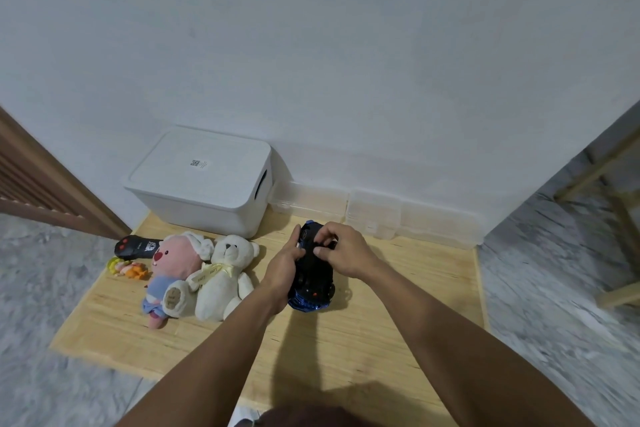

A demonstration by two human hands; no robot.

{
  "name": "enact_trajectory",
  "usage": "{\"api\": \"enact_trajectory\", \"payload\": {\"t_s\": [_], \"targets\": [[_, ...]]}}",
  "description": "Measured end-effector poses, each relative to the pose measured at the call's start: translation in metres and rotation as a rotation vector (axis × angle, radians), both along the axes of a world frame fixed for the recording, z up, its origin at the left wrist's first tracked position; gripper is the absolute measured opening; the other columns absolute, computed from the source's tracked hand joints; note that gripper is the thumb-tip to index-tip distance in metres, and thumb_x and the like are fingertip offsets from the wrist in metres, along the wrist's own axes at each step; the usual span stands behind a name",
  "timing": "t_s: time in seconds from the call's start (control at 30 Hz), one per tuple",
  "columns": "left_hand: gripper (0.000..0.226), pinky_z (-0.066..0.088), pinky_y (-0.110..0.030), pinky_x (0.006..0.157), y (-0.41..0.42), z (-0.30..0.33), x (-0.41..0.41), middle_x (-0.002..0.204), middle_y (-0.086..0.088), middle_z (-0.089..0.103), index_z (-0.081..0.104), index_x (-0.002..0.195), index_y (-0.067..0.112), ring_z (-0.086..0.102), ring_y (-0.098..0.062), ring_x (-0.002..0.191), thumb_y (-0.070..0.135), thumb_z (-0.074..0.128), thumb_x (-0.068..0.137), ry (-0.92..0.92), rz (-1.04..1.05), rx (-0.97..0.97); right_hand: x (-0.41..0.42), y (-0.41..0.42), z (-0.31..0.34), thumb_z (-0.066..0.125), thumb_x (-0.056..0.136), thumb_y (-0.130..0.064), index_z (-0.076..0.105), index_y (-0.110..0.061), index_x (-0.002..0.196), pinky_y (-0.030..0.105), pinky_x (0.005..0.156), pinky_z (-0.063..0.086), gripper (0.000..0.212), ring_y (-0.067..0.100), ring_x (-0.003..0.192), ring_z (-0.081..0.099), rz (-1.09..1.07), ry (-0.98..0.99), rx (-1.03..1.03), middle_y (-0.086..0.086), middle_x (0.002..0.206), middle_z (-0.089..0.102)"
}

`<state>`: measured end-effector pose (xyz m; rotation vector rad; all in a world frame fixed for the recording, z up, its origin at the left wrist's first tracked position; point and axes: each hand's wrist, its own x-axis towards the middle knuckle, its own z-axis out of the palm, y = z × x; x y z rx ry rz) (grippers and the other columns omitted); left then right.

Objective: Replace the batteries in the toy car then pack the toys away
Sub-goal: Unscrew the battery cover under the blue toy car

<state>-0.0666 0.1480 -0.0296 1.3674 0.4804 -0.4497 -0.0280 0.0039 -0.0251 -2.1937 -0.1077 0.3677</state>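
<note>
Wooden counter against white wall | toy car underside up, long axis near–far | left hand grips its side | right hand fingers pinch its underside.

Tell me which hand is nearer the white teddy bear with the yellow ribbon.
Left. The left hand grips the blue toy car on the side facing the white teddy bear, just to the bear's right; the right hand works on the car's far side.
</note>
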Motion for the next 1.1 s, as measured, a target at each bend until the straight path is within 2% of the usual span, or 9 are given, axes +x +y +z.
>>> {"api": "enact_trajectory", "payload": {"t_s": [0.17, 0.27, 0.33, 0.4, 0.5, 0.67, 0.8, 0.93, 1.1], "targets": [[0.055, 0.052, -0.05, 0.095, 0.009, -0.006, -0.001, 0.118, -0.007, 0.068, 0.047, 0.138, 0.044, 0.068, -0.03, 0.102, 0.014, 0.038, 0.093, 0.015, 0.053, -0.008, 0.004, -0.012, 0.002, 0.071, 0.082, -0.008, 0.06, -0.018, 0.079, 0.029, 0.073, 0.044, 0.015, 0.015, 0.076, 0.052, -0.038, 0.034, 0.134, -0.005, 0.076, 0.056], [0.043, 0.057, -0.045, 0.077, 0.012, -0.004, 0.0, 0.103, -0.015, 0.071, 0.06, 0.116, 0.035, 0.069, -0.03, 0.083, 0.009, 0.034, 0.094, -0.009, 0.096, 0.005, 0.008, -0.019, -0.003, 0.072, 0.081, -0.009, 0.061, -0.019, 0.075, 0.028, 0.069, 0.046, 0.016, 0.017, 0.075, 0.055, -0.323, 0.077, 0.175, -0.002, 0.076, 0.058], [0.038, 0.057, -0.041, 0.069, 0.013, -0.004, 0.0, 0.099, -0.017, 0.07, 0.058, 0.118, 0.026, 0.067, -0.032, 0.079, 0.009, 0.034, 0.094, 0.012, 0.159, -0.026, 0.009, -0.023, -0.008, 0.072, 0.081, -0.009, 0.061, -0.017, 0.073, 0.033, 0.076, 0.052, 0.016, 0.019, 0.083, 0.061, -0.539, 0.134, 0.156, -0.001, 0.082, 0.062], [0.034, 0.057, -0.04, 0.068, 0.016, -0.003, -0.002, 0.099, -0.019, 0.07, 0.058, 0.12, 0.017, 0.067, -0.034, 0.08, 0.014, 0.035, 0.095, 0.072, 0.204, -0.035, 0.007, -0.024, -0.016, 0.071, 0.08, -0.006, 0.06, -0.015, 0.07, 0.035, 0.076, 0.053, 0.017, 0.023, 0.083, 0.063, -0.634, 0.214, 0.094, 0.002, 0.078, 0.063], [0.036, 0.056, -0.039, 0.071, 0.02, -0.003, -0.004, 0.092, -0.018, 0.073, 0.064, 0.114, 0.005, 0.068, -0.034, 0.079, 0.023, 0.04, 0.094, 0.176, 0.227, -0.022, 0.003, -0.019, -0.026, 0.07, 0.079, -0.003, 0.057, -0.013, 0.063, 0.033, 0.068, 0.052, 0.023, 0.025, 0.075, 0.062, -0.662, 0.306, 0.039, 0.006, 0.074, 0.063], [0.038, 0.056, -0.041, 0.076, 0.023, -0.003, 0.001, 0.091, -0.018, 0.073, 0.065, 0.113, 0.002, 0.068, -0.034, 0.08, 0.027, 0.043, 0.095, 0.212, 0.257, -0.058, 0.003, -0.01, -0.04, 0.07, 0.081, -0.01, 0.062, -0.008, 0.073, 0.041, 0.08, 0.056, 0.011, 0.03, 0.084, 0.065, -0.668, 0.345, -0.046, 0.013, 0.086, 0.068], [0.033, 0.054, -0.042, 0.08, 0.023, -0.002, 0.004, 0.088, -0.016, 0.073, 0.066, 0.108, 0.004, 0.068, -0.033, 0.079, 0.025, 0.044, 0.095, 0.197, 0.26, -0.055, 0.004, -0.007, -0.044, 0.073, 0.08, -0.017, 0.057, -0.013, 0.061, 0.033, 0.069, 0.054, 0.025, 0.029, 0.078, 0.065, -0.641, 0.319, -0.087, 0.01, 0.079, 0.068], [0.035, 0.054, -0.046, 0.085, 0.023, -0.003, 0.005, 0.089, -0.017, 0.074, 0.066, 0.108, 0.003, 0.068, -0.034, 0.08, 0.026, 0.043, 0.095, 0.224, 0.238, -0.086, 0.006, -0.01, -0.045, 0.071, 0.079, -0.015, 0.05, -0.014, 0.057, 0.023, 0.049, 0.04, 0.03, 0.023, 0.06, 0.054, -0.652, 0.331, -0.125, 0.005, 0.066, 0.058], [0.036, 0.055, -0.039, 0.075, 0.019, -0.002, 0.005, 0.089, -0.017, 0.073, 0.066, 0.108, 0.003, 0.068, -0.033, 0.078, 0.027, 0.042, 0.096, 0.229, 0.218, -0.089, 0.011, -0.017, -0.039, 0.053, 0.085, -0.003, 0.047, -0.008, 0.062, 0.026, 0.048, 0.031, 0.024, 0.021, 0.061, 0.047, -0.65, 0.414, -0.029, 0.008, 0.069, 0.056]]}}
